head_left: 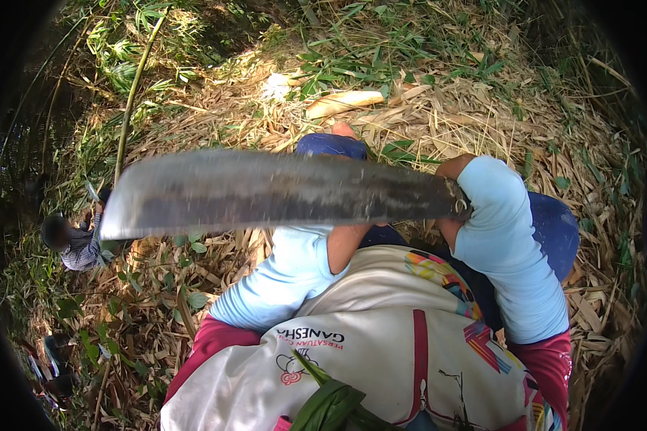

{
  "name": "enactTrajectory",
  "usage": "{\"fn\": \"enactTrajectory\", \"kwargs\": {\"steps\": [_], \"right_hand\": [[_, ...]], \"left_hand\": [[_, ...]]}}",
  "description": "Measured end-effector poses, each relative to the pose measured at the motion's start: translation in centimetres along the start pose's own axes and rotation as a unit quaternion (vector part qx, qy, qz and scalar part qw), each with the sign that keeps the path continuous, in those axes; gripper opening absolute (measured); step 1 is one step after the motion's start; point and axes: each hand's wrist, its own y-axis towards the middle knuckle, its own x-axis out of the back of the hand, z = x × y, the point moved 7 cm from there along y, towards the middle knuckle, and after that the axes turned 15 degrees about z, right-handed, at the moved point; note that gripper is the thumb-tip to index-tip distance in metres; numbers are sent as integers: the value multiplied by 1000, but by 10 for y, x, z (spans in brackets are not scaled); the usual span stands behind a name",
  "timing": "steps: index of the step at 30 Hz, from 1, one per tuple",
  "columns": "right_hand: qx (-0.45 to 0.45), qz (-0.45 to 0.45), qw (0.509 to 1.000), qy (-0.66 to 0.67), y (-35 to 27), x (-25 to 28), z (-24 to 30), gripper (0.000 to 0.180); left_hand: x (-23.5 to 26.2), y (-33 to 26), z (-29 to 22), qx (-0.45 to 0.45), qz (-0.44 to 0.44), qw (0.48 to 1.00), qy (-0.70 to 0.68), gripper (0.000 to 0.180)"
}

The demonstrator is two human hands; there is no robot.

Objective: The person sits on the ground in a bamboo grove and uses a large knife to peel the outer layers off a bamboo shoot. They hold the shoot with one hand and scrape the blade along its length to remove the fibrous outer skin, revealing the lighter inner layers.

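A broad machete blade [280, 190], dark and worn with a bright blurred tip at the left, crosses the view in front of my lap. At its base, my right hand [453, 168] is partly covered by the metal; its closed grip is on the machete. Of my left hand [347, 241], only skin near the wrist shows below the blade; the fingers are hidden behind it. Both forearms wear light blue sleeves [499, 244]. Dark blue cloth [557, 233] covers my bent leg on the right.
Dry leaf litter [489, 118] and grass surround me. Ahead lies a pale curved husk [345, 103]. A slender green stem [133, 93] rises at the left. Another person [79, 244] sits low at the far left. A folded green leaf [331, 406] lies against my white top.
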Motion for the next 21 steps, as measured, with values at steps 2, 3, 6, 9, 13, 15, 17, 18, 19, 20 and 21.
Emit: {"fn": "enactTrajectory", "kwargs": {"steps": [2, 3, 6, 9, 13, 15, 17, 18, 19, 20, 21], "right_hand": [[27, 37, 999, -10, 1, 1, 7, 35], [38, 57, 998, -16, 1, 2, 11, 37], [21, 148, 979, -135, 8, -2, 24, 35], [63, 106, 970, -210, 1, -8, 19, 34], [97, 99, 971, -196, 6, -1, 27, 34], [95, 121, 962, -224, 8, -3, 29, 34], [110, 90, 966, -218, 6, -2, 28, 32], [116, 73, 967, -215, 4, -1, 28, 31], [112, 79, 966, -218, 4, -2, 27, 30], [108, 86, 966, -221, 3, -2, 27, 29], [104, 92, 964, -225, 3, -3, 26, 28]], "left_hand": [[0, 1, 6, 14, 17, 999, -26, 42], [-4, 4, 5, 23, 32, 998, -51, 43], [-20, 2, -16, 75, 69, 980, -169, 46], [-45, 9, -13, 238, 109, 884, -388, 49], [-59, -3, -35, 242, 68, 907, -338, 60], [-48, -2, -37, 52, 108, 988, -93, 72], [-50, -6, -46, -88, 152, 979, 101, 77], [-51, -5, -48, -74, 156, 979, 110, 77], [-51, -4, -47, -56, 156, 982, 85, 76], [-52, -4, -45, -37, 155, 985, 59, 75], [-53, -3, -41, -15, 148, 989, 0, 73]]}}
